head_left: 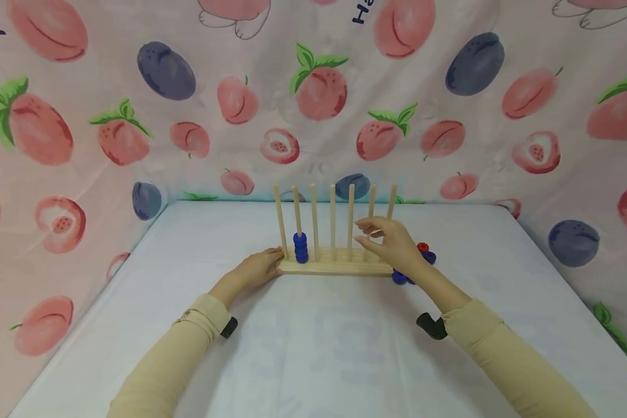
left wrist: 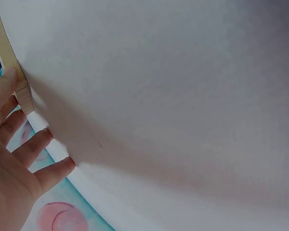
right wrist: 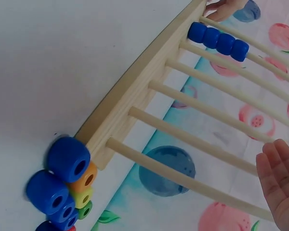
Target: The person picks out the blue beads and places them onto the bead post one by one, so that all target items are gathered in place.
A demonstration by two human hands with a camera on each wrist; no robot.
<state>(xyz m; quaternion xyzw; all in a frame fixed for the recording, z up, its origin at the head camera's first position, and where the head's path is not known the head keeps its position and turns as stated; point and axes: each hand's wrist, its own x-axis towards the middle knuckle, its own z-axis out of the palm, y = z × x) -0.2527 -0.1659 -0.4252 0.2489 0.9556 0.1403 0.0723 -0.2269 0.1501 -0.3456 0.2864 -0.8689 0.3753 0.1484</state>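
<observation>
A wooden peg rack (head_left: 339, 267) with several upright rods stands in the middle of the table. Several blue beads (head_left: 301, 249) are stacked on its second rod from the left. My left hand (head_left: 256, 270) grips the left end of the base; in the left wrist view the thumb (left wrist: 8, 79) lies against the wood, the other fingers spread behind. Beside the right-hand rods, my right hand (head_left: 394, 241) hovers with fingers loosely bent, holding nothing. Loose blue beads (right wrist: 68, 159) lie by the rack's right end, partly hidden by the right arm in the head view.
Among the loose beads are an orange bead (right wrist: 84, 179), a yellow bead (right wrist: 82, 197), a green bead (right wrist: 85, 210) and a red bead (head_left: 422, 247). A fruit-patterned cloth (head_left: 313, 151) hangs behind the white table (head_left: 324, 360).
</observation>
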